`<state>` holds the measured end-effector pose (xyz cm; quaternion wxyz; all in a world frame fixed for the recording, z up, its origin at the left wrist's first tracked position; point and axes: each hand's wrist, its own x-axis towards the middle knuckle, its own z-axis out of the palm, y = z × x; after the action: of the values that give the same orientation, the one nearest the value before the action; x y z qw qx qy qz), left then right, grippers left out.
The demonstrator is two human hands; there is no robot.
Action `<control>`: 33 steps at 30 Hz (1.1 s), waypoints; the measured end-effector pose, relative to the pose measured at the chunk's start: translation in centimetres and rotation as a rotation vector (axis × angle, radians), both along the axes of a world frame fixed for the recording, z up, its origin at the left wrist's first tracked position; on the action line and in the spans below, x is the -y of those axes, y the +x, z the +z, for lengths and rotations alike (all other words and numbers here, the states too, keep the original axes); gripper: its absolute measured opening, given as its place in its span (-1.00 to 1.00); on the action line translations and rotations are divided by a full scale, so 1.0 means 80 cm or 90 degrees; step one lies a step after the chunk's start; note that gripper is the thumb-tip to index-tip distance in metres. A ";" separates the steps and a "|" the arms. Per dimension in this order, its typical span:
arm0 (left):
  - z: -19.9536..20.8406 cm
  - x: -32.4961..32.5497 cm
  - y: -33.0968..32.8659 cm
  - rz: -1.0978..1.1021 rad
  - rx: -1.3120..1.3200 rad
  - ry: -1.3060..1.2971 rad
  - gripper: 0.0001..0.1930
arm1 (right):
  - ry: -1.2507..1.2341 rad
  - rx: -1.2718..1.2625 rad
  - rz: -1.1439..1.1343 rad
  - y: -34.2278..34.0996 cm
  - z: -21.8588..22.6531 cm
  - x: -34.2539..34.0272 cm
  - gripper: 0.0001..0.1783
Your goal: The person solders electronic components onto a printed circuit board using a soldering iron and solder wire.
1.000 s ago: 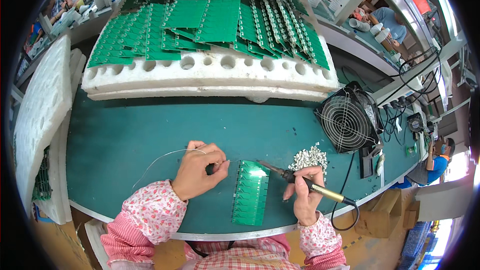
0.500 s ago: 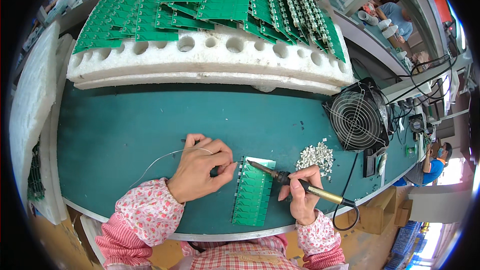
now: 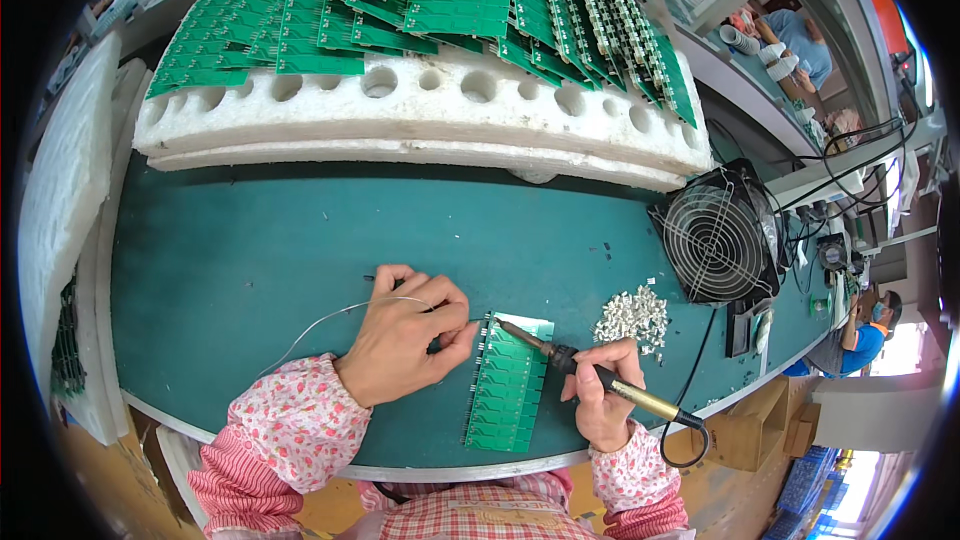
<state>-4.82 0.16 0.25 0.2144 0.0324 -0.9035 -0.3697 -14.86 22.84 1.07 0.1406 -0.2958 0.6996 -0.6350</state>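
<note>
While R hand grips the iron, its tip at the top-left corner of the board, flat on the table btwn the 2 hands, L hand pinches wire close by (contact unclear); prob best to hold tip steady, feed wire lightly, lift off quick & not nudge the board

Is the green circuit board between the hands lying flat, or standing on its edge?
It lies flat: the circuit board shows its broad face upward on the table, between the left hand and the right hand.
</note>
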 end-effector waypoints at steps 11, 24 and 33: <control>0.003 0.000 -0.001 -0.004 -0.001 0.004 -0.81 | -0.019 0.033 -0.047 0.002 0.001 -0.002 -0.84; 0.001 -0.003 -0.004 0.001 -0.005 -0.028 -0.83 | 0.030 -0.009 0.022 -0.001 0.002 -0.001 -0.86; 0.002 -0.003 -0.003 -0.001 -0.021 -0.035 -0.83 | 0.052 -0.061 0.036 0.000 0.008 -0.001 -0.85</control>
<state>-5.07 0.43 0.41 0.2296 0.0196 -0.9097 -0.3454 -14.88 22.89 1.74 0.1372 -0.3397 0.7221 -0.5868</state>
